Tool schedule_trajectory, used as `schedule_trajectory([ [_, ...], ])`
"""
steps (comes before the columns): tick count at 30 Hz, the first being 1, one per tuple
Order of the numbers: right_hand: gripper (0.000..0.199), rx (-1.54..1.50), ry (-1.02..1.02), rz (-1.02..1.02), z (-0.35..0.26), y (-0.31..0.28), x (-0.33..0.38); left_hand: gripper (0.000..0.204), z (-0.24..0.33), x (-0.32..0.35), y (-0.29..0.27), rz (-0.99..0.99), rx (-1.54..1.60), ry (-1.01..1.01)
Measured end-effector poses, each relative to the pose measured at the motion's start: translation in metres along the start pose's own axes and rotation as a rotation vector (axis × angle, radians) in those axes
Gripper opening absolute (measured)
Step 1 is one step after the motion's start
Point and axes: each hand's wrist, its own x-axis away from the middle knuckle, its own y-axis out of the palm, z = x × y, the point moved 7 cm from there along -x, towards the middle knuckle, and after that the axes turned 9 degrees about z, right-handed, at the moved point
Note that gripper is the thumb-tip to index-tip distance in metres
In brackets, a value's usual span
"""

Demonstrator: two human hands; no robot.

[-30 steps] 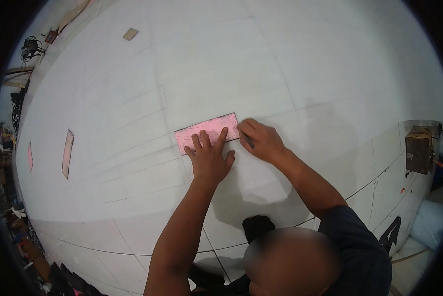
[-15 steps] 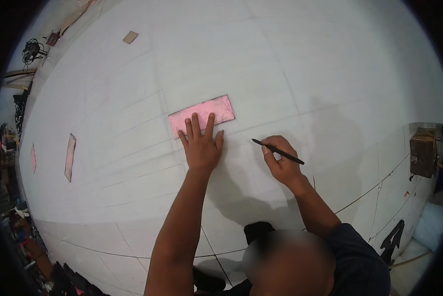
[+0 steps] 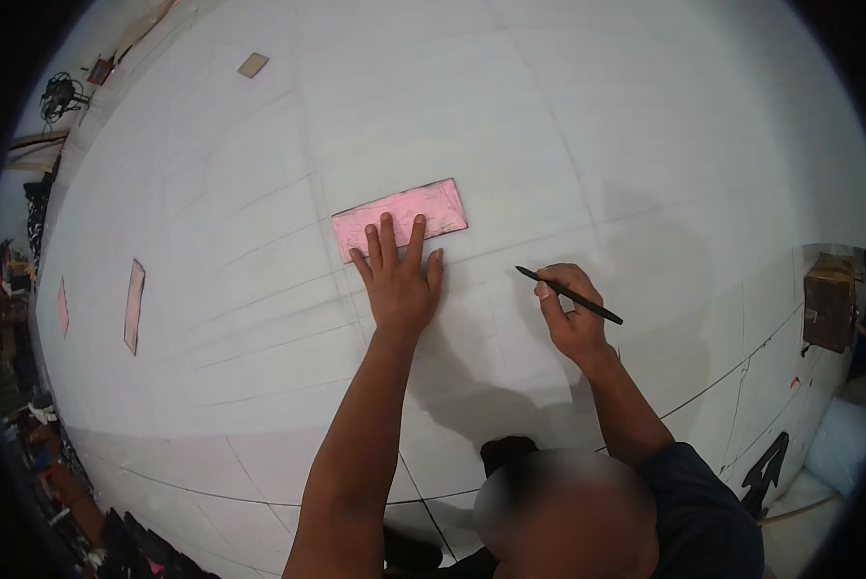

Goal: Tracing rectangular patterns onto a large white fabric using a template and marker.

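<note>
My left hand lies flat with its fingers spread, the fingertips resting on a pink rectangular piece. Dark edges and pencil-like marks show on that piece, which sits slightly tilted on a large pale sheet. To the right, my right hand grips a black pen, its tip pointing up and left. The pen tip appears a little away from the pink piece; whether it touches the sheet I cannot tell. Thin dark lines run across the sheet around both hands.
A small tan piece lies at the far left. Two narrow pink pieces, one slim and long, the other smaller, lie at the left. On the right stands a brown box, with black scissors-like handles nearer me.
My right hand has moved right with the pen, farther from the pink piece. The left hand and the pink piece appear shifted slightly up and right.
</note>
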Motion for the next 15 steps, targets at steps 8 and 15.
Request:
schedule_trajectory([
  [8, 0.013, 0.005, -0.062, 0.008, -0.005, 0.024, -0.051, 0.057, -0.003, 0.000, 0.002, 0.072, 0.066, -0.035],
  [15, 0.017, -0.150, 0.008, 0.012, -0.014, 0.059, -0.092, 0.057, -0.004, 0.002, 0.003, 0.106, 0.115, -0.031],
])
